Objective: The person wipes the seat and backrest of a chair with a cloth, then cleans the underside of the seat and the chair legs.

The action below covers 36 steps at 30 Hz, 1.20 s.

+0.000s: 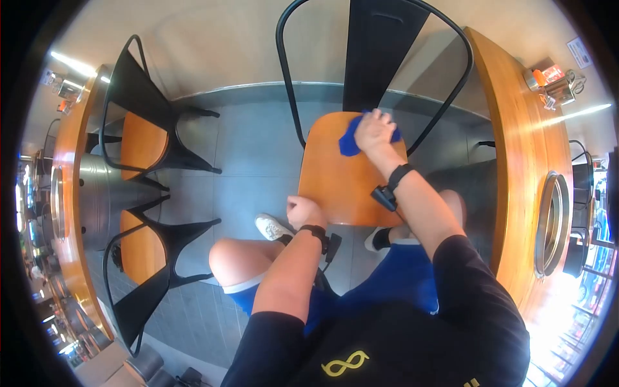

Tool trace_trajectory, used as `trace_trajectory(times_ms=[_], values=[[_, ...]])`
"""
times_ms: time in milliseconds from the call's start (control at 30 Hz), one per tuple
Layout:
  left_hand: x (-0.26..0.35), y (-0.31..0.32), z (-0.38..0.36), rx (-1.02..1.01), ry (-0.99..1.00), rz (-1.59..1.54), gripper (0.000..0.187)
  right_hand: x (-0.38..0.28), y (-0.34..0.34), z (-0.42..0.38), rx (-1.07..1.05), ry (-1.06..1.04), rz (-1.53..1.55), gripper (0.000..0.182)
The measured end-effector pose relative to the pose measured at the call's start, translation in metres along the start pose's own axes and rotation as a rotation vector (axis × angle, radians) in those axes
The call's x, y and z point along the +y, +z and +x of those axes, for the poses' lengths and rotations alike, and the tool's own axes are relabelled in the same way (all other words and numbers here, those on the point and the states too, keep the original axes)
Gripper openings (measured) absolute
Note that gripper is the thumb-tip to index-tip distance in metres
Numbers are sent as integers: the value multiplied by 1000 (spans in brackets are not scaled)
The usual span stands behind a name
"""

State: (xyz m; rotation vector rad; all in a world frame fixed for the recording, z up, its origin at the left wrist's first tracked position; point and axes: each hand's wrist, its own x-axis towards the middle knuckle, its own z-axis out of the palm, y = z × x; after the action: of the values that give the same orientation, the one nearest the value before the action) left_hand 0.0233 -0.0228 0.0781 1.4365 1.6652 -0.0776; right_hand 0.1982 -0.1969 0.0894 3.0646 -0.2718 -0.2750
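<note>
A chair with an orange-brown wooden seat point(342, 187) and a black metal back point(380, 45) stands in front of me. My right hand point(375, 132) presses a blue cloth point(350, 138) onto the rear right part of the seat, its fingers curled over the cloth. Bunched fabric shows on both sides of that hand. By the front left corner of the seat is my left hand point(303, 211), closed into a loose fist with no object showing in it. Black bands with small devices circle both wrists.
To the right runs a wooden table point(509, 161) with a round metal-rimmed inset point(553, 224) and a condiment holder point(561, 89). On the left, two similar chairs point(145, 145) point(143, 248) stand beside another wooden table point(87, 193). A pale wall rises behind the chair.
</note>
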Motion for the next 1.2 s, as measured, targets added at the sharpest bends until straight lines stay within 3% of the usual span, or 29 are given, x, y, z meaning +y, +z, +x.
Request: trace_trajectory(times_ms=[67, 133, 167, 200, 267, 300, 400, 533, 600, 733, 800, 933, 1000, 1133, 1200], values=[[5, 1, -6, 93, -10, 45, 63, -28, 23, 15, 254, -118, 184, 33], [5, 5, -5, 127, -18, 103, 63, -48, 29, 21, 320, -159, 246, 31], [3, 7, -1, 151, -13, 97, 63, -52, 34, 21, 352, -205, 218, 47], [0, 10, 1, 172, -9, 90, 64, -44, 36, 19, 338, -200, 211, 47], [-3, 16, 5, 186, -13, 91, 64, -21, 27, 14, 504, -387, 403, 33], [-5, 17, 7, 207, -13, 77, 64, -6, 24, 21, 443, -280, 379, 46], [3, 11, -1, 207, -21, 127, 65, 20, 27, 30, 571, 43, 383, 44], [0, 13, 6, 234, -27, 157, 66, -20, 30, 27, 590, 198, 361, 38], [1, 15, 5, 228, -29, 146, 65, -51, 23, 28, 421, 41, 325, 36], [3, 13, -4, 230, 3, 111, 63, -78, 19, 28, 379, -391, 458, 44], [8, 10, -9, 186, -26, 119, 62, -60, 18, 31, 363, -409, 409, 49], [6, 13, -4, 207, -36, 125, 63, 17, 18, 28, 451, -67, 378, 50], [3, 12, -4, 219, 4, 112, 63, 48, 18, 28, 405, 138, 406, 51], [6, 10, -7, 230, -15, 79, 63, 69, 28, 54, 255, 333, 541, 47], [5, 15, -1, 245, -60, 77, 62, 74, 20, 71, 166, 362, 1272, 44]])
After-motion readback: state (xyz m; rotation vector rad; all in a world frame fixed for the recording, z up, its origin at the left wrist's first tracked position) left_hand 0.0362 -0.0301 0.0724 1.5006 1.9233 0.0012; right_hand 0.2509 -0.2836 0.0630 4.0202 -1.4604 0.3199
